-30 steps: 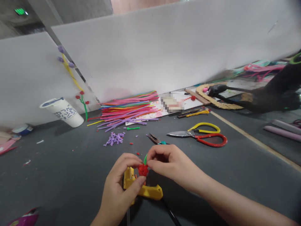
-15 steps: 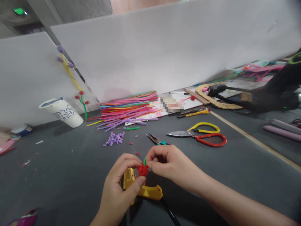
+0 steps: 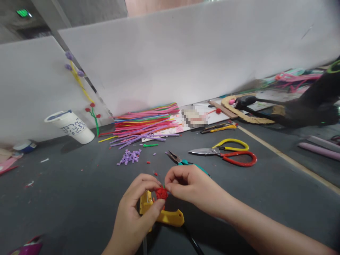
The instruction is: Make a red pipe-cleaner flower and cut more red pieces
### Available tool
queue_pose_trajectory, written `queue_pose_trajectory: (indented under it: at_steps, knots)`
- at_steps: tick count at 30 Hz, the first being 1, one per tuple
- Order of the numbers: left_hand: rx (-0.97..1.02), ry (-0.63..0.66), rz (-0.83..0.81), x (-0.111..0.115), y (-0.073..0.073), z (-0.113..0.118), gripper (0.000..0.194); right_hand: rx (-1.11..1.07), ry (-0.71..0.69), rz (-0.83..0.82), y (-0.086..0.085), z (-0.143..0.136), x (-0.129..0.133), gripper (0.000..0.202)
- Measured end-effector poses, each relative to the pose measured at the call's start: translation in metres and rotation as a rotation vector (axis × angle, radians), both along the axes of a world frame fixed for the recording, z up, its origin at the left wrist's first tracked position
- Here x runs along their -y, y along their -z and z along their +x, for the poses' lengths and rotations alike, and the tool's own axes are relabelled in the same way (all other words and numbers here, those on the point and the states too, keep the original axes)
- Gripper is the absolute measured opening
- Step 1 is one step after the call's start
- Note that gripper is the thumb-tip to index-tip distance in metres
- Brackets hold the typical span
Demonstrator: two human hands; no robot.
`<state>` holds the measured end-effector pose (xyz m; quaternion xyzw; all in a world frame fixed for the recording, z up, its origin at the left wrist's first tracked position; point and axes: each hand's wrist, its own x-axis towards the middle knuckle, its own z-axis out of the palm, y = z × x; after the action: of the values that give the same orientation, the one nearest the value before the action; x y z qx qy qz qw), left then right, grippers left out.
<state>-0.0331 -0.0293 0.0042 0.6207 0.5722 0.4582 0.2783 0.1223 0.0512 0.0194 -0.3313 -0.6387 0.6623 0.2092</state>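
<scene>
Green stem (image 3: 164, 186): nearly all hidden by right hand (image 3: 190, 181). Red cluster (image 3: 162, 193): edges covered by left hand (image 3: 134, 203). Yellow tool (image 3: 171, 217): partly behind left hand. Pliers (image 3: 180, 162): grips partly behind right hand. Purple object (image 3: 29, 247): cut off, lower left. White cup (image 3: 84, 136): lettering too blurred to read. Black object (image 3: 300, 110): blurred, runs off right edge.

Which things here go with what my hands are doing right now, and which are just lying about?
Seemingly part of the job:
red tufted piece, held in the left hand
green tip, at the right hand
yellow tool, close below, probably

Apparently just lying about:
pliers
scissors
purple clippings
white cup
</scene>
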Motion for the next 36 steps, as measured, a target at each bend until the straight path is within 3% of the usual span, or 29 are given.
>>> queue_pose_trajectory:
  at_steps: [9, 36]
  knots:
    - [-0.023, 0.002, 0.031, 0.0019, 0.0024, -0.0017, 0.012, 0.006, 0.044, 0.013, -0.0016, 0.0048, -0.0043, 0.008]
    - [-0.174, 0.019, 0.099, 0.0017, -0.0039, 0.003, 0.018, 0.003, 0.003, -0.075, 0.0009, 0.0007, -0.0014, 0.005]
